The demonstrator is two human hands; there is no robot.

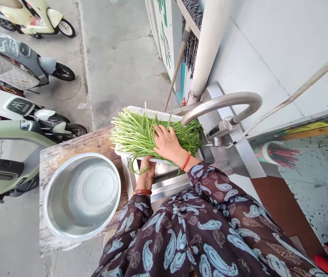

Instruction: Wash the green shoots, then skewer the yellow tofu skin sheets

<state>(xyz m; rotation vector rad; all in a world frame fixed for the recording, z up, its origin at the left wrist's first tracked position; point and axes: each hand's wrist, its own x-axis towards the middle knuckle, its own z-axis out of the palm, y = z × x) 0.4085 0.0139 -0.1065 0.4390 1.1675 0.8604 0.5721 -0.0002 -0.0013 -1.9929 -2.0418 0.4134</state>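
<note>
Long green stems [132, 132] are heaped in a white tray [138, 110] over the metal sink [169, 188]. My right hand [166, 144], with a red bead bracelet at the wrist, lies on top of the stems with its fingers spread. Under the tray's near edge is my left hand [146, 171], its thumb side showing and most of its fingers hidden beneath the tray. A curved metal faucet [227, 102] reaches over the right end of the heap.
A large metal basin [48, 200] holding water stands on a wooden board [47, 165] at the left. Several scooters [48, 63] are parked beyond. A mop [178, 65] leans by a white pipe [210, 42]. Red sticks [285, 156] stand in a container at right.
</note>
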